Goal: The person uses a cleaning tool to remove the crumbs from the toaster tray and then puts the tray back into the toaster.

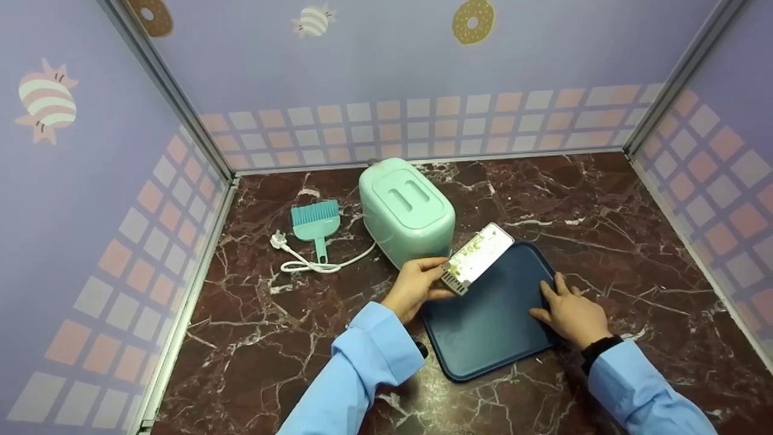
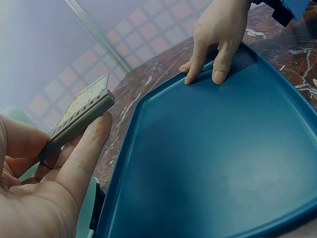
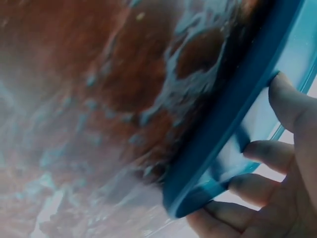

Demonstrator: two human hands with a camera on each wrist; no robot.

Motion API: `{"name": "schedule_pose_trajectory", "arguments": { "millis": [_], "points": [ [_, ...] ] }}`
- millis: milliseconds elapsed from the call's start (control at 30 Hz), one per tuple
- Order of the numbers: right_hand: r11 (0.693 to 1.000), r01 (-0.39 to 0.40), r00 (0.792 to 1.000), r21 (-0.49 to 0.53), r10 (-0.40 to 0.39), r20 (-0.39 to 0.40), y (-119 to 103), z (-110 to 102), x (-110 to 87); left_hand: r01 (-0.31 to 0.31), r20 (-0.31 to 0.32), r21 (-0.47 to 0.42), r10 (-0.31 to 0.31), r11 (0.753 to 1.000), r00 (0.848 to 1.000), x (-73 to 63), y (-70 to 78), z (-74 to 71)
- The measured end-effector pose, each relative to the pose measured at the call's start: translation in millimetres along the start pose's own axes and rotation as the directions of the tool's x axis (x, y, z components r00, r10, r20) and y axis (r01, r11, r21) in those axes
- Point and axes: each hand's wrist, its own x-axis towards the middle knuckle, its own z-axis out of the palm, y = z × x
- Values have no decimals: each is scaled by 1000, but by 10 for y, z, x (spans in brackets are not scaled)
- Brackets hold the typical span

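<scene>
- Beyond light-blue sleeves (image 1: pixel 368 356), pinches crumb tray (image 1: pixel 477 258) by near end in left hand (image 1: pixel 413 283).
- Points its long axis far-right, above far edge of blue serving tray (image 1: pixel 483 338).
- Rests right hand (image 1: pixel 574 311), farther off, loosely spread, on serving tray's right edge.

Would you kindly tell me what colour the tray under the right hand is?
The tray is dark blue, showing best in the head view.
</scene>
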Motion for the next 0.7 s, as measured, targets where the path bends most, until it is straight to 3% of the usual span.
{"name": "schedule_pose_trajectory", "arguments": {
  "millis": [267, 533, 700],
  "points": [
    [999, -38, 999, -23, 37, -28, -242, -10, -4, 12, 13, 8, -12, 1000, 1000, -2, -4, 0],
    [994, -13, 974, -110, -12, -227, -500, 46, -71, -8, 17, 2, 8, 1000, 1000, -3, -26, -1],
    [990, -13, 961, -141, -27, -276, -549, 66, -98, -1, 23, -3, 1, 1000, 1000, -9, -25, 6]
  ]
}}
